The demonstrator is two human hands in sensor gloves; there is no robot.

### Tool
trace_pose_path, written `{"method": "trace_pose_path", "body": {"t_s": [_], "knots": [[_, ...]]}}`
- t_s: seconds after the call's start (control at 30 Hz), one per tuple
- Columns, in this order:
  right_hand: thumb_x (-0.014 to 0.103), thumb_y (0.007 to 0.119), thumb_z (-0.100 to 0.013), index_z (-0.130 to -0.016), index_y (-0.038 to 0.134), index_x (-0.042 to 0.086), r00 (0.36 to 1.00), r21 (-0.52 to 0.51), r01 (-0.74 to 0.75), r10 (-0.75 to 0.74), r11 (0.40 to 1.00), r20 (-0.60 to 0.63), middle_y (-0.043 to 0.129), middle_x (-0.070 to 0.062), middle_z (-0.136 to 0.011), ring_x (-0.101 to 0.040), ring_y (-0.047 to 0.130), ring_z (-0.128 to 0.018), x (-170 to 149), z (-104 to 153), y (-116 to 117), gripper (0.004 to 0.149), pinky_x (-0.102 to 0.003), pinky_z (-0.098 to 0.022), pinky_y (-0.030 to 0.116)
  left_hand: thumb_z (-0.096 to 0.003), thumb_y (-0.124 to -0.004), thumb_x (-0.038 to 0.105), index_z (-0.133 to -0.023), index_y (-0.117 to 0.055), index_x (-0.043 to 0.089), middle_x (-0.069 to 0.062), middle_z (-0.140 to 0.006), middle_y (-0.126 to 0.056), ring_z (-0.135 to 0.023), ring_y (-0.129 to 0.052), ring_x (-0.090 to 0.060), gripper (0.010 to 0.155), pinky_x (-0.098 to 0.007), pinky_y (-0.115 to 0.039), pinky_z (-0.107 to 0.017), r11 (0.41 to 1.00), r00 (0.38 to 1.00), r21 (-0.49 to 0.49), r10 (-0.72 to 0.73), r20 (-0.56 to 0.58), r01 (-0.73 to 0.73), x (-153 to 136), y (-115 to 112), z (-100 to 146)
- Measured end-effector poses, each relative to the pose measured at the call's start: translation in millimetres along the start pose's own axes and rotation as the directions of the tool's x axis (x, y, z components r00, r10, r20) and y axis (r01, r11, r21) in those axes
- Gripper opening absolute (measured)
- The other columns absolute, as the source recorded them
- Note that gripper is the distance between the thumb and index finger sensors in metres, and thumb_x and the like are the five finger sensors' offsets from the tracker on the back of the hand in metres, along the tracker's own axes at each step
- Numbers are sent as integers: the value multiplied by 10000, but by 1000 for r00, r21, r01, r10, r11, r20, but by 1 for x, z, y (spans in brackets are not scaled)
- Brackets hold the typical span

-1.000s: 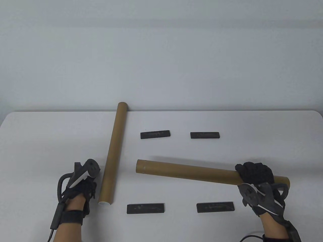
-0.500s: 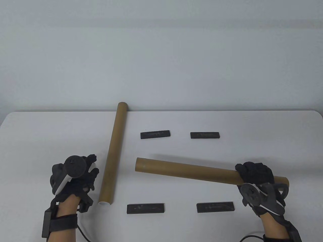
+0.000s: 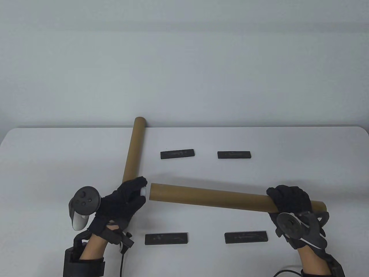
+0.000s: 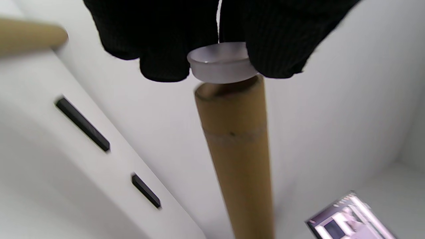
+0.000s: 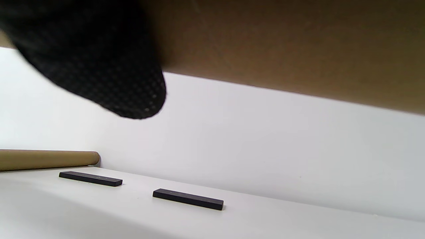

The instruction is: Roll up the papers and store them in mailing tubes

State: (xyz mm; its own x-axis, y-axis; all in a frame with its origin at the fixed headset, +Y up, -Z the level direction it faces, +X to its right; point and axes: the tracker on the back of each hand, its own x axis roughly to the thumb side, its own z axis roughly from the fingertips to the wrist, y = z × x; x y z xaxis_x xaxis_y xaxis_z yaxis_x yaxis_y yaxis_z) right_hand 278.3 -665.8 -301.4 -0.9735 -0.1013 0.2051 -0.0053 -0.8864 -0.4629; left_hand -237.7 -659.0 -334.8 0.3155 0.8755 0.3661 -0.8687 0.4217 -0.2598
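**Entry: capping of the held mailing tube, left end**

Item 1. Long brown cardboard mailing tube, raised off the white table toward its front right, lying roughly parallel to the front edge. The right hand has its grip wrapped over the tube near the right end.

Item 2. Small translucent white plastic end cap, pinched in the fingertips of the left hand, just off the tube's open left end.

Item 3. Second brown cardboard mailing tube, lying on the table from the back edge toward the front left; its near portion is covered by the left hand.

Item 4. Four flat black rectangular bars, two toward the back, two toward the front.

Change noted: a second ago the left hand sat idle at the front left beside the second tube; it has since crossed over to the held tube's mouth with the cap. The held tube has shifted slightly leftward to meet it. Judgement: contents are stowed and closing is under way; the cap is not yet seated.

Not determinable: no paper is visible anywhere; the held tube's interior is dark. Whether its right end is capped cannot be told. The right wrist view shows only the tube's underside and one fingertip.
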Motion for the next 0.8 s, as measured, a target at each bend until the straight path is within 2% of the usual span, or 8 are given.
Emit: {"method": "trace_pose_path", "body": {"t_s": [0.1, 0.23, 0.43, 0.8], "knots": [[389, 1044, -368, -953, 717, 286, 1000, -6, -8, 8, 1000, 4, 773, -23, -939, -346, 844, -818, 0, 0, 0, 678, -612, -685, 708, -407, -839, 475, -1005, -702, 307, -61, -1016, -768, -801, -950, -256, 636, -387, -813, -588, 1000, 1000, 28, -1, -6, 1, -2, -3, 0], [388, 1044, -369, -953, 716, 288, 1000, -6, -1, 1, 1000, 7, 772, -22, -940, -346, 843, -819, 0, 1, 0, 677, -613, -688, 705, -404, -846, 476, -1001, -708, 316, -43, -1017, -772, -796, -957, -245, 634, -383, -815, -589, 999, 999, 28, 43, 1, -43, -4, -3, 0], [386, 1046, -368, -951, 719, 292, 1000, -12, -19, 19, 1000, 10, 772, -22, -940, -346, 841, -821, 0, 1, 0, 675, -615, -688, 704, -403, -844, 474, -1000, -706, 324, -25, -1022, -774, -792, -967, -236, 631, -381, -821, -589, 1000, 1000, 21, 17, -18, -17, -8, -5, -1], [385, 1047, -367, -950, 718, 299, 1000, -13, -28, 28, 1000, 10, 772, -19, -941, -343, 841, -823, 0, 1, 1, 675, -616, -690, 701, -402, -850, 466, -998, -712, 325, -23, -1023, -775, -798, -967, -241, 627, -386, -820, -592, 998, 998, 24, 52, -30, -51, -13, -7, -3]]}}
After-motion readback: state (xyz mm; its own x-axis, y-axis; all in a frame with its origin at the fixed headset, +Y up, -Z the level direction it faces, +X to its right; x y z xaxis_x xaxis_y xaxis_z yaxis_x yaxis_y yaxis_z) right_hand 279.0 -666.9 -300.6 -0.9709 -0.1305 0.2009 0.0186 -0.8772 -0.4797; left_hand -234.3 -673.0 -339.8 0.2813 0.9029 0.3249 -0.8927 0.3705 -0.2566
